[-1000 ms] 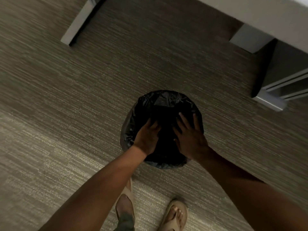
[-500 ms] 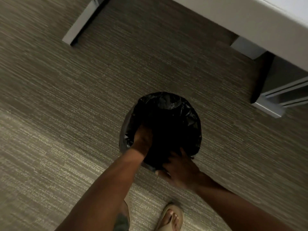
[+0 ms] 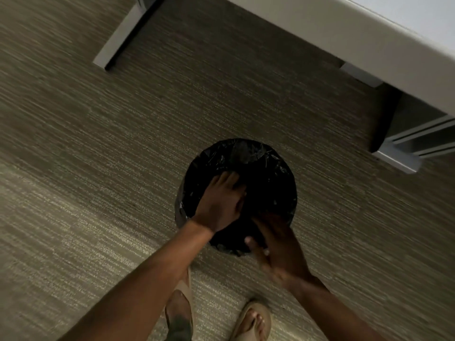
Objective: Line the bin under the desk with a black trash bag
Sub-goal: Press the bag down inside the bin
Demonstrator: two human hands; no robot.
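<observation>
Seen from the head camera, a round bin (image 3: 181, 212) stands on the carpet (image 3: 98, 168), out in front of the desk (image 3: 344, 38) rather than beneath it, well apart from the desk's near edge. A black trash bag (image 3: 266, 173) covers the bin's mouth and folds down over its rim, so only a sliver of the bin's side shows at the left. The left hand (image 3: 219, 203) lies palm down on the bag over the left part of the opening, fingers loosely spread and pressing the plastic, not clenched around anything. The right hand (image 3: 278, 252) is at the near rim of the bin, blurred; its fingers touch the bag's lower edge, but I cannot tell whether they pinch the plastic or simply rest against it. Two feet in tan sandals (image 3: 251, 321) stand on the carpet just near the bin. A gray desk leg (image 3: 118, 38) sits toward the far left of the carpet, and a drawer cabinet (image 3: 418, 141) stands at the right under the desk.
</observation>
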